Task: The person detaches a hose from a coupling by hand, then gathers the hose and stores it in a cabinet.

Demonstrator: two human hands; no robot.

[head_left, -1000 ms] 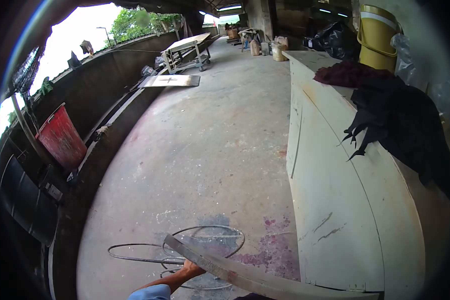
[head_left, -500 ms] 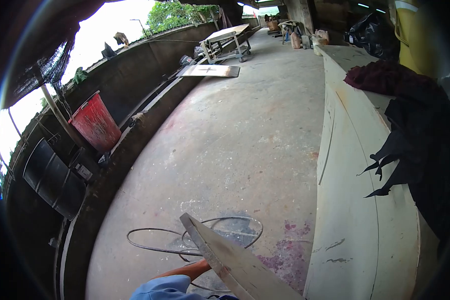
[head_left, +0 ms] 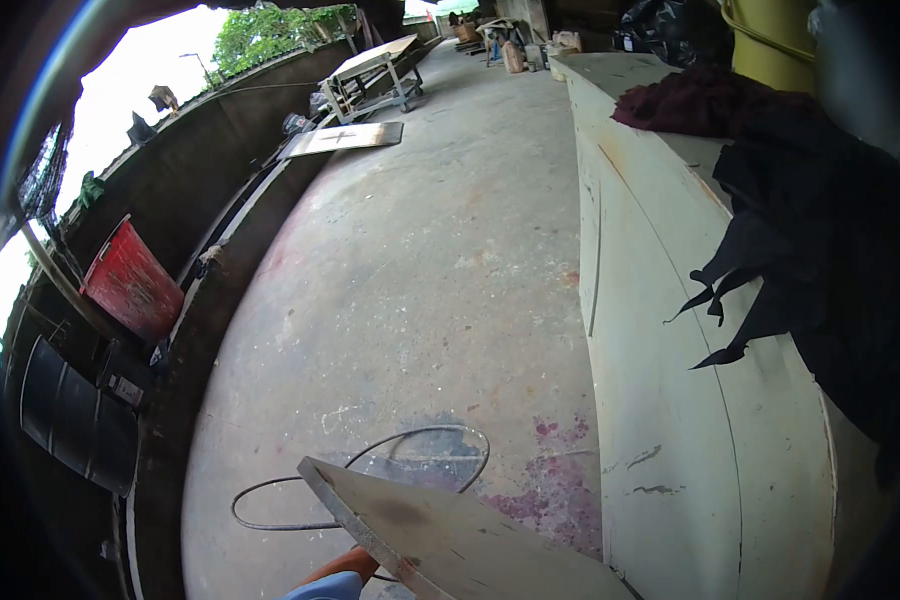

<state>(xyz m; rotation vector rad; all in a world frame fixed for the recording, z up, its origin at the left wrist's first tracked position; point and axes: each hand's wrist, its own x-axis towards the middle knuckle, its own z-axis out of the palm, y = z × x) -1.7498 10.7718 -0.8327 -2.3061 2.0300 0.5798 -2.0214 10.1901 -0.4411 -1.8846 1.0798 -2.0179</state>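
Note:
A flat, pale grey board with a thick edge juts up from the bottom of the head view, tilted above the floor. My left forearm, in a blue sleeve, reaches behind the board's left edge. The board hides my left hand, so its fingers and grip cannot be seen. My right hand is out of view. Just beyond the board, a loop of dark hose or cable lies on the concrete floor.
Along the right runs a long pale cabinet or counter, with dark cloth draped over it. A low kerb, a red bin and a black drum line the left. Farther off stands a wheeled table.
The view has turned to the right, so the surroundings sit farther left. The board has swung to a flatter angle in the picture, and less of my left arm shows.

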